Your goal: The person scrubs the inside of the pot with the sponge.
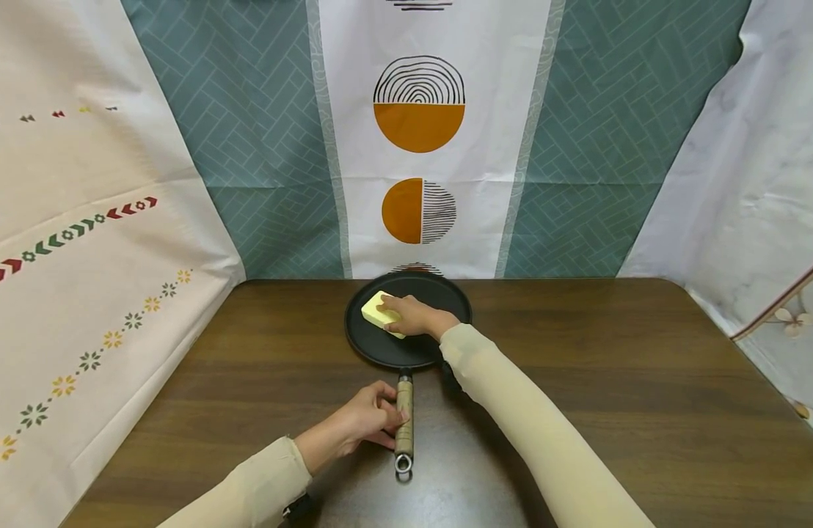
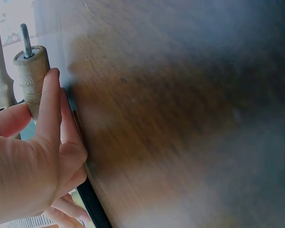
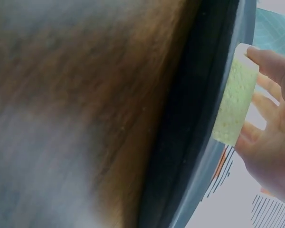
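Observation:
A round black flat pan (image 1: 439, 292) lies on the table, its wooden handle (image 1: 405, 394) pointing toward me. My left hand (image 1: 363, 416) pinches that handle from the left side, thumb and fingers on either side of the wood, as the left wrist view also shows. Over the pan, my right hand (image 1: 414, 317) grips a pale yellow sponge (image 1: 375, 312) from above. The right wrist view has the sponge (image 3: 235, 99) flat against the pan's surface, between thumb and fingers. A metal hanging ring (image 1: 403, 463) ends the handle.
The dark wooden table (image 1: 578, 381) extends to both sides of the pan. A patterned cloth (image 1: 420, 169) hangs right behind the table's far edge. A cream cloth (image 1: 83, 257) stands on the left and a pale marbled one (image 1: 756, 183) on the right.

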{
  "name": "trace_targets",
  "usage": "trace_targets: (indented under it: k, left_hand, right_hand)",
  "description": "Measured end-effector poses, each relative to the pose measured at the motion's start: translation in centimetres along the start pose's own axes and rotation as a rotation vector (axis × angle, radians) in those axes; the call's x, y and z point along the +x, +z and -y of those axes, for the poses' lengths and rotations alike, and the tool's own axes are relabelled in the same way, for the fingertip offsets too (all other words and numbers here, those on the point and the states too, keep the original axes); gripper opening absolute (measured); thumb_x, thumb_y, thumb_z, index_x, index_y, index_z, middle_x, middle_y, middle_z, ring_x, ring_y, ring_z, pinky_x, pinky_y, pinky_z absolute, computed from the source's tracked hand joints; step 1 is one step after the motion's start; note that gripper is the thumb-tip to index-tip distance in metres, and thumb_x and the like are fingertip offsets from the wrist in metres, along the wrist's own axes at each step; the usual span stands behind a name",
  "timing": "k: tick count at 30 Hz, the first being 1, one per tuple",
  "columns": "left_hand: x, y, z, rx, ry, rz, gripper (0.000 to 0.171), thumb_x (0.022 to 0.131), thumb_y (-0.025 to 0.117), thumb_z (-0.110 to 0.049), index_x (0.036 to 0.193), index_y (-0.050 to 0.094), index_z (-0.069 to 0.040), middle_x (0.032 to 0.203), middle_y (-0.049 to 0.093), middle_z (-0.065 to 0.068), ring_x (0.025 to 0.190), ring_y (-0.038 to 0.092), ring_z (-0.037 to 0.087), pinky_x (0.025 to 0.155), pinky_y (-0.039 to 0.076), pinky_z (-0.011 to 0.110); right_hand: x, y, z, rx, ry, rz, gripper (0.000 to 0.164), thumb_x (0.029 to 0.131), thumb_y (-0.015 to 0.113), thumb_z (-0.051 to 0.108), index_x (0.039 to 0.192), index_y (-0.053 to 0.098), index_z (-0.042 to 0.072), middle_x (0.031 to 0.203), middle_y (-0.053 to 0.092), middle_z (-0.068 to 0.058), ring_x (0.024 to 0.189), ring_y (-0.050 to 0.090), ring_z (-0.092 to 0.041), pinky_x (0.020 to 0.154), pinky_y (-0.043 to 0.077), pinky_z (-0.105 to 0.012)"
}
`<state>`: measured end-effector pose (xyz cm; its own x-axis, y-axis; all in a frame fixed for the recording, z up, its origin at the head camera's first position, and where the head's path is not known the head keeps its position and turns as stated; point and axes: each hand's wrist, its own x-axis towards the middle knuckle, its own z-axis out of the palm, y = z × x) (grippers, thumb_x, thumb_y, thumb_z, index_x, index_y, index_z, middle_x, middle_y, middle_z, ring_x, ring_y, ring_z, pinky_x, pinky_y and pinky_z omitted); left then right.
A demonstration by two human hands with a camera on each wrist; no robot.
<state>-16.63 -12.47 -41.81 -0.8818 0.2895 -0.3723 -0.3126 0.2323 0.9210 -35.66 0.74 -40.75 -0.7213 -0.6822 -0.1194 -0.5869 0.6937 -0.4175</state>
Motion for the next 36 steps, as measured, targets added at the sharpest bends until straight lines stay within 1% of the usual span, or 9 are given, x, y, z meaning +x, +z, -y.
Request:
trace_targets:
  k: [7,12,17,22,29,36]
  left_hand:
    - [0.1,-0.1,-0.1,-0.005,-0.005,0.004,0.041,0.088,0.064,0.002,0.119,0.038,0.008,0.09,0.054,0.014,0.07,0.056,0.02,0.057,0.058,0.033]
    - [0.2,-0.1,-0.2,-0.005,-0.002,0.005,0.041,0.088,0.064,0.002,0.119,0.038,0.008,0.089,0.055,0.014,0.069,0.056,0.02,0.057,0.058,0.033]
    - [0.1,-0.1,-0.2,-0.007,-0.008,0.011,0.041,0.088,0.063,0.003,0.119,0.038,0.008,0.089,0.056,0.014,0.07,0.056,0.02,0.057,0.058,0.033]
    - [0.1,-0.1,-0.2,-0.011,-0.005,0.014,0.04,0.088,0.063,0.003,0.119,0.038,0.008,0.09,0.056,0.014,0.069,0.056,0.02,0.057,0.058,0.032]
    - [0.0,-0.1,-0.2,-0.012,-0.001,0.017,0.039,0.089,0.062,0.003,0.118,0.037,0.008,0.089,0.056,0.013,0.069,0.057,0.02,0.058,0.058,0.033]
    - [-0.1,-0.2,-0.2,0.003,0.005,0.027,0.038,0.089,0.062,0.002,0.118,0.037,0.009,0.089,0.059,0.014,0.07,0.058,0.02,0.06,0.058,0.035]
  right_hand:
    - [-0.3,-0.1,-0.3,-0.028,-0.053,0.018,0.054,0.098,0.058,0.024,0.147,0.039,0.014,0.158,0.021,-0.004,0.14,0.026,-0.033,0.115,0.025,-0.044]
    - [-0.6,-0.3,-0.6,-0.044,-0.081,0.03,0.054,0.098,0.058,0.025,0.147,0.038,0.016,0.159,0.019,-0.003,0.14,0.025,-0.032,0.116,0.023,-0.043]
    - [-1.1,-0.2,-0.7,-0.027,-0.1,0.057,0.055,0.097,0.059,0.025,0.148,0.038,0.016,0.159,0.019,-0.002,0.14,0.026,-0.032,0.116,0.024,-0.043]
    - [-1.6,-0.1,-0.7,-0.023,-0.115,0.062,0.056,0.097,0.059,0.025,0.148,0.038,0.015,0.159,0.02,-0.001,0.14,0.026,-0.031,0.116,0.024,-0.044]
    - [-2.4,-0.2,-0.9,0.006,-0.166,0.076,0.053,0.096,0.06,0.022,0.146,0.041,0.014,0.158,0.022,-0.002,0.142,0.025,-0.025,0.116,0.024,-0.041]
    - [-3.5,-0.1,-1.0,0.03,-0.171,0.08,0.05,0.096,0.061,0.021,0.144,0.045,0.016,0.157,0.024,0.0,0.143,0.022,-0.029,0.117,0.021,-0.045]
